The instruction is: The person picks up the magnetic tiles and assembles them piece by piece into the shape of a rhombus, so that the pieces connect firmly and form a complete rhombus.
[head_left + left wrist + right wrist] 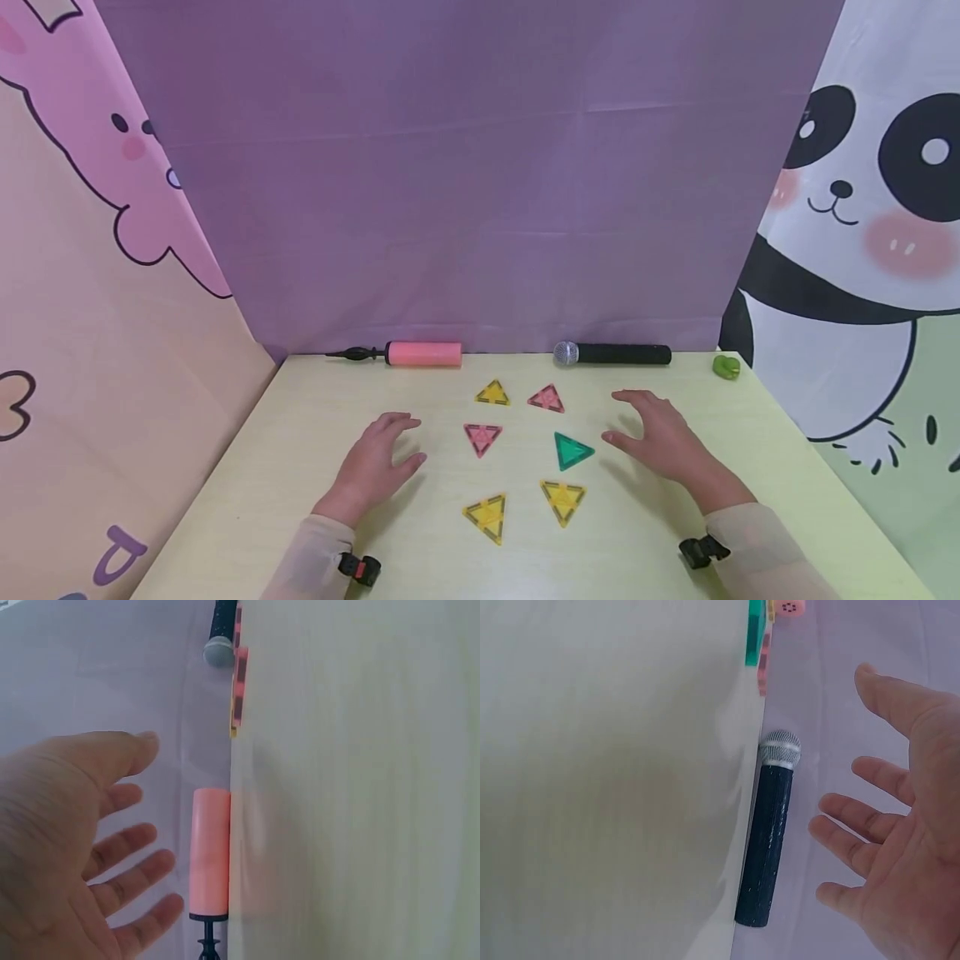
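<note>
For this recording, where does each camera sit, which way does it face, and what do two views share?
Head: on the head, facing forward and down at the pale tabletop; the left hand and right hand show.
Left wrist: on that wrist, facing across the tabletop toward the pink cylindrical pump; only the left hand shows.
Right wrist: on that wrist, likewise, toward the black silver-headed microphone; only the right hand shows.
Shared: head and left wrist both show pump and microphone.

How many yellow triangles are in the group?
3: a flat yellow plastic triangle at back left, another yellow triangle at front left, a third yellow triangle at front right.
</note>
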Tool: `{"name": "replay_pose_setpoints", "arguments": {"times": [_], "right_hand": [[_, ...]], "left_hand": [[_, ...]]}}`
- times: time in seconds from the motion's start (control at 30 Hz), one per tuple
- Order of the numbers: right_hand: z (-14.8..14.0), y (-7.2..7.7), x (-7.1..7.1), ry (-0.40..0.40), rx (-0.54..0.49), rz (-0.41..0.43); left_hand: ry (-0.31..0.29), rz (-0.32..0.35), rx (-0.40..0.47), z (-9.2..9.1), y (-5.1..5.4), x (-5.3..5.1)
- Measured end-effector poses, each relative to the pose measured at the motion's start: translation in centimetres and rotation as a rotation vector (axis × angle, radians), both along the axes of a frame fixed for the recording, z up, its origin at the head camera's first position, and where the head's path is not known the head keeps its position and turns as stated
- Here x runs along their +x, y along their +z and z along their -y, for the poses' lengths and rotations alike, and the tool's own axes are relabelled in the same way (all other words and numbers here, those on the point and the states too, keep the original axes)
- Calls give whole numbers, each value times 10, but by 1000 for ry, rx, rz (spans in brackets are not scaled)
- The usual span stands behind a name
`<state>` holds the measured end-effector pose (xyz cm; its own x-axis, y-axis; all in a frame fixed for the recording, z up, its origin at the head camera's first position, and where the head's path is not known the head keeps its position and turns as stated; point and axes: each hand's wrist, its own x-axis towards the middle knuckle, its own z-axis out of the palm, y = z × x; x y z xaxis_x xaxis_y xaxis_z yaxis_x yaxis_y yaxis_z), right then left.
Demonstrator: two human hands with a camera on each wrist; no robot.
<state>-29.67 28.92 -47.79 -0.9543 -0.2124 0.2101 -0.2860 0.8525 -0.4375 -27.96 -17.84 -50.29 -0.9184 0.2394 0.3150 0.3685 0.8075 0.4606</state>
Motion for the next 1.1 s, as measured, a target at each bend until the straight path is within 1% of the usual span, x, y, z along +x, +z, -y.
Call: {"name": "replay_pose_setpoints", "arguments": {"times": [0.1,0.17,0.37,0.6,0.73,0.87,1.0,1.1], "right_hand": [[6,1,-2,14,-8,6],[10,2,-3,16,-9,17],[22,4,-11,25,-26,42],[36,6,-22,45,-57,50],[44,7,-29,50,-69,60],[51,9,-35,51,-75,72],[58,12,-39,66,-86,73],[63,14,-42,85,-100,80]], "left_hand": [[-17,-26,32,-4,-1,-1],[-23,-18,48,-8,0,-2],[-30,43,50,-22,2,-2],[-108,90,50,-31,0,-5],[-145,121,51,-35,-1,-6],[-169,155,45,-40,-2,-7],[-186,175,49,-45,-4,-9],[-192,207,58,-49,-6,-10]]}}
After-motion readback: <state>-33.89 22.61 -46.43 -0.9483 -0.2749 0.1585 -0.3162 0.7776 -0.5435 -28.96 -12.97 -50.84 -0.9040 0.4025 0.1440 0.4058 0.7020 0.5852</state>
